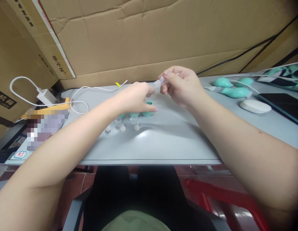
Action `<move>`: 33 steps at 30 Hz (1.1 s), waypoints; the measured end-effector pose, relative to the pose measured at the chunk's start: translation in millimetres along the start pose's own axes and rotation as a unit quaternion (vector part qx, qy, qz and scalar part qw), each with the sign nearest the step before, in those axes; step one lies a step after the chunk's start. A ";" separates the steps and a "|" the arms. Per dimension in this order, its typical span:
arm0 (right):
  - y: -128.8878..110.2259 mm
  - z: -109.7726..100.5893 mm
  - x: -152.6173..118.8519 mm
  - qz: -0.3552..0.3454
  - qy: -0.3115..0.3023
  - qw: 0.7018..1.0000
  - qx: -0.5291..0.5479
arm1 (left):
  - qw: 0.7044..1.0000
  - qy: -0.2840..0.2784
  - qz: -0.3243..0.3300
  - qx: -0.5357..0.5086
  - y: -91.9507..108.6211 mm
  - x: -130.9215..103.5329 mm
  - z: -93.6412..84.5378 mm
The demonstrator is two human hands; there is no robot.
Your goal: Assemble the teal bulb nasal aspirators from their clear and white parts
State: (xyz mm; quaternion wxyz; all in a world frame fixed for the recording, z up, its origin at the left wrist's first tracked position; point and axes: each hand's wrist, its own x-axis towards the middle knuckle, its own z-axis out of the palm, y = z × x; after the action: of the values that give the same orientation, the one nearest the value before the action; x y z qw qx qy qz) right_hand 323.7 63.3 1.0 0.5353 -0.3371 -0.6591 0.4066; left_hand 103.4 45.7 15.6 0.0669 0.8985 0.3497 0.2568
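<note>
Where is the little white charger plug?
In the head view the white charger plug lies at the far left of the grey table, its white cable looping toward the left hand, with the cardboard box just behind it.

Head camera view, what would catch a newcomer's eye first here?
Two bare hands meet mid-table: the right hand pinches a small clear tube, the left hand reaches over teal caps. Small clear cups stand just in front of them. Teal bulbs lie far right, a white charger far left on the grey table.
</note>
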 end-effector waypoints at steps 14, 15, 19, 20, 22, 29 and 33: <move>-9.2 29.9 -25.5 -0.231 0.089 0.954 -0.169 | 0.993 0.117 -0.023 0.000 24.7 -23.9 -9.6; -9.3 28.1 -25.4 -0.259 0.113 0.943 -0.176 | 0.992 0.123 -0.037 -0.001 20.6 -23.6 -10.8; -25.6 17.7 -29.6 -0.311 0.086 0.924 -0.203 | 0.985 0.145 -0.093 -0.007 -4.8 -25.9 -27.9; -32.1 15.7 -31.5 -0.272 -0.011 0.938 -0.214 | 0.985 0.148 -0.092 -0.015 -10.2 -28.3 -33.6; -43.9 14.2 -35.4 -0.097 -0.252 0.929 -0.254 | 0.986 0.145 -0.078 -0.037 -16.1 -35.0 -42.8; -48.8 26.7 -38.8 0.123 -0.420 0.773 -0.459 | 0.986 0.130 -0.052 -0.087 -6.7 -58.7 -40.7; -47.5 25.0 -38.0 0.139 -0.429 0.768 -0.455 | 0.991 0.102 -0.033 -0.076 -1.9 -62.6 -36.1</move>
State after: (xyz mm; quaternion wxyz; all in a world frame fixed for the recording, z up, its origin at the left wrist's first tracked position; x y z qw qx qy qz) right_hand 306.3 4.5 24.8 -0.0819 -0.4197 -0.8740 0.2309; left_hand 45.0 3.5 20.1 0.1078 0.8479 0.3634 0.3706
